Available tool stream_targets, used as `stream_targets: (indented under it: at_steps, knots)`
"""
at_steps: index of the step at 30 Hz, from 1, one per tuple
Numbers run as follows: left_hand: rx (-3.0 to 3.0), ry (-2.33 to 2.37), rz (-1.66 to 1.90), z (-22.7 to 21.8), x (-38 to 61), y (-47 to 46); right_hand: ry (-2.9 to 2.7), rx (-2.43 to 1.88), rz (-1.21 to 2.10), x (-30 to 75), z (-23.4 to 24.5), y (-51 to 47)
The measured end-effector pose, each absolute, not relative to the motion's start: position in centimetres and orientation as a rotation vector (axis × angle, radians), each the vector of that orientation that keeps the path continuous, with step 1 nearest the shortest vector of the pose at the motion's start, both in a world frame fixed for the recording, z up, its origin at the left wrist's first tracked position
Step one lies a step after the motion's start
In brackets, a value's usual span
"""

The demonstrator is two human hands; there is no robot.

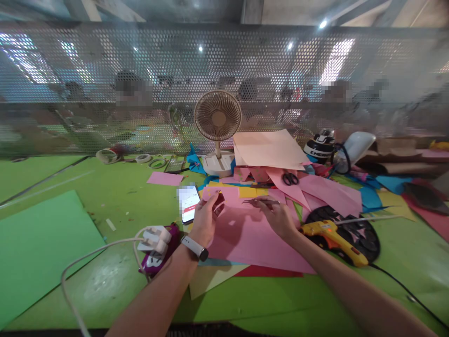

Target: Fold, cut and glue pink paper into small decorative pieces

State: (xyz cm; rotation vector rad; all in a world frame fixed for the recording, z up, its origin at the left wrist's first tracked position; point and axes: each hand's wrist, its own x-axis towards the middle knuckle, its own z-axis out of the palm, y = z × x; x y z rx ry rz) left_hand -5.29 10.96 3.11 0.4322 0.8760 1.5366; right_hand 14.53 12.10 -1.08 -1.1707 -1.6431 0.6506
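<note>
My left hand (207, 216), with a white-banded watch at the wrist, is raised over the pink paper sheets (242, 238). Its fingers are closed together round something small and dark reddish that I cannot make out clearly. To the right, my right hand (277, 216) grips slim, pointed tweezers (250, 202), whose tips point left towards my left hand. A gap separates the tips from that hand. Yellow paper strips (253, 192) lie just beyond the pink sheets. A phone with a lit screen (189, 204) lies close to the left of my left hand.
A purple power strip with white plugs (156, 243) sits left. On the right, a yellow glue gun (335, 241) rests on a black round tray (368, 236). Black-handled scissors (290, 179), a desk fan (218, 117) and paper stacks stand behind. Green card (49, 257) lies far left.
</note>
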Motion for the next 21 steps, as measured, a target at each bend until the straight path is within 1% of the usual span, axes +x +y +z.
stream_targets:
  at_steps: [4,14,21]
  knots:
    - [0.448,0.873,1.545,2.95,-5.39,11.11,-1.728,-1.102,0.645,14.32,-0.94,12.03]
    - [0.469,0.878,1.537,2.55,-5.42,11.24,-1.645,-1.208,0.669,14.01,-0.9,12.1]
    - [0.469,0.882,1.528,2.48,-5.36,11.26,-1.651,-1.199,0.625,14.02,-0.82,12.03]
